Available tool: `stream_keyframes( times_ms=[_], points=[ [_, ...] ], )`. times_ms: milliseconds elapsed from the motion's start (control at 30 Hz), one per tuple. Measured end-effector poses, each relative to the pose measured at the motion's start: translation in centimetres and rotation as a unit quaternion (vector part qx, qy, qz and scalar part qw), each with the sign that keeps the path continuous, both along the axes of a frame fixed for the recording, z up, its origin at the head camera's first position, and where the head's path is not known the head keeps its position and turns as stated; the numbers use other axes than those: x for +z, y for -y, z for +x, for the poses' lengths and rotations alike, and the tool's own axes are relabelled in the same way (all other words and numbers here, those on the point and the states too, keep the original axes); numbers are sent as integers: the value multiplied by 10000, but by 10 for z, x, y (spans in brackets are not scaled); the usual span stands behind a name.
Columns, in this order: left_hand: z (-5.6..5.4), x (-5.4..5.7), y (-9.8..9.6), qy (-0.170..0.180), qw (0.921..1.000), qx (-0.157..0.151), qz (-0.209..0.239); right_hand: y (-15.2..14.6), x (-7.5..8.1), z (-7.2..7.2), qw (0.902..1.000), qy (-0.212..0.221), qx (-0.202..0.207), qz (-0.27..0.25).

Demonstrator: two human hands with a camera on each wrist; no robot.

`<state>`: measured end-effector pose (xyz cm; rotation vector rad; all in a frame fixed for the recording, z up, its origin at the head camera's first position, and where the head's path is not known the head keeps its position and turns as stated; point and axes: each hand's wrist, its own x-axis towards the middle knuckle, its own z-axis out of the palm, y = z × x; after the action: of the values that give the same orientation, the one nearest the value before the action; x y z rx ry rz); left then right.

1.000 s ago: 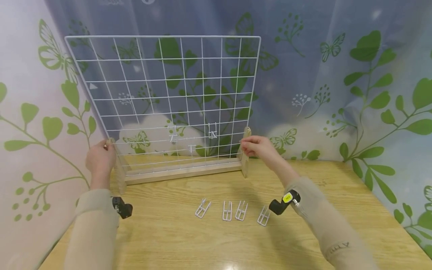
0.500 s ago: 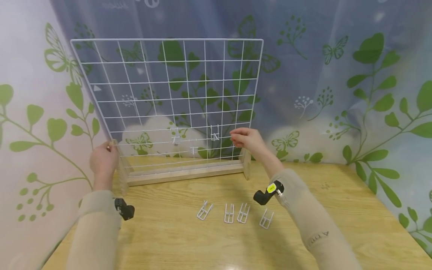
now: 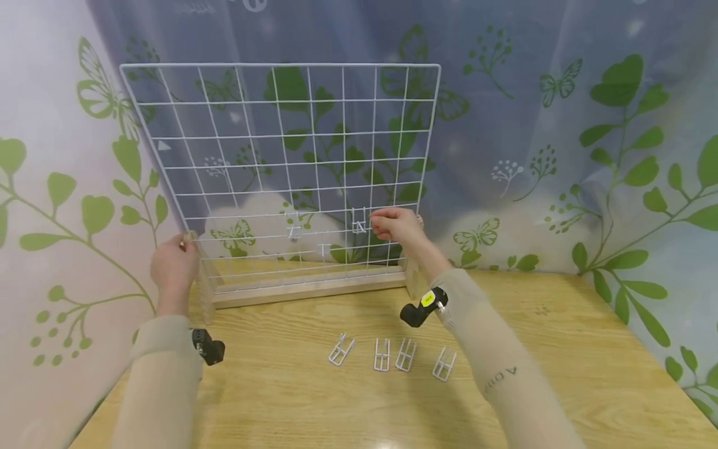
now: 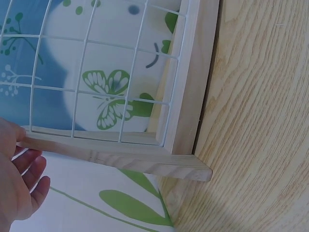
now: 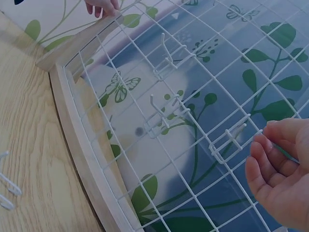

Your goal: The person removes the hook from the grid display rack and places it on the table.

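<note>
A white wire grid panel stands upright in a wooden base. My left hand grips the top of the left wooden side post between thumb and fingers. My right hand is in front of the grid's lower right, fingers loosely curled, with nothing seen between them. Just left of its fingertips hangs a white wire hook; whether they touch the grid wire I cannot tell. Two more hooks hang on the grid, a left one and a lower middle one.
Several loose white wire hooks lie on the wooden table in front of the base, among them a tilted one and a far right one. A curtain with printed leaves and butterflies hangs close behind the grid.
My right hand has left the right wooden side post and moved left across the grid to beside the right hook. My left hand stays on its post. The view has shifted slightly.
</note>
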<state>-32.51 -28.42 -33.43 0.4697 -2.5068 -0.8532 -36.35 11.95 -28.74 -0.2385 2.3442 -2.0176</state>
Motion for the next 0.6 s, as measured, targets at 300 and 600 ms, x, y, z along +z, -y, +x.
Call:
stream_keyframes(
  times_ms=[300, 600],
  points=[
    [1, 1, -1, -8, 10000, 29, 58, 15, -7, -11, 9998, 61, -82, 171],
    [1, -1, 2, 42, 9999, 37, 111, 24, -11, -15, 9986, 210, -158, 451]
  ],
)
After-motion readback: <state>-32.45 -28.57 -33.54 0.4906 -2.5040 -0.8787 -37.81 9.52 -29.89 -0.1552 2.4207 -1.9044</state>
